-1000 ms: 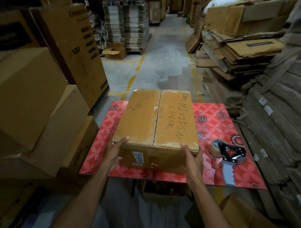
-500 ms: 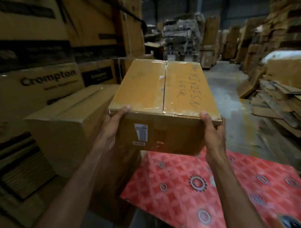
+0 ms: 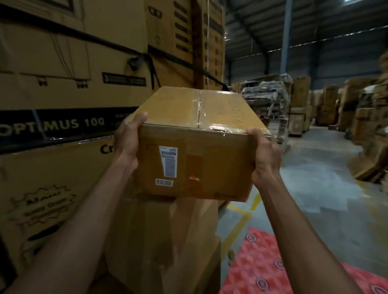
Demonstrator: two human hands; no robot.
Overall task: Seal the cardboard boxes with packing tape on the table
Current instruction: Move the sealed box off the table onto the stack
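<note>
With its top seam taped, we lift the cardboard box off the table; left hand and right hand clamp opposite near corners, fingers wrapped around them, to steady it.

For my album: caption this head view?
Both hands hold a taped box above stacked cartons.

The scene is dim and warm-toned, with the only bright light a small lamp far up at the roof on the right. Clear tape on the near top edge of the box throws a white glare, while the forearms and the cartons low on the left sink into shadow. The right edge is smeared with blur, and straight lines bow toward the frame's edges.
</note>
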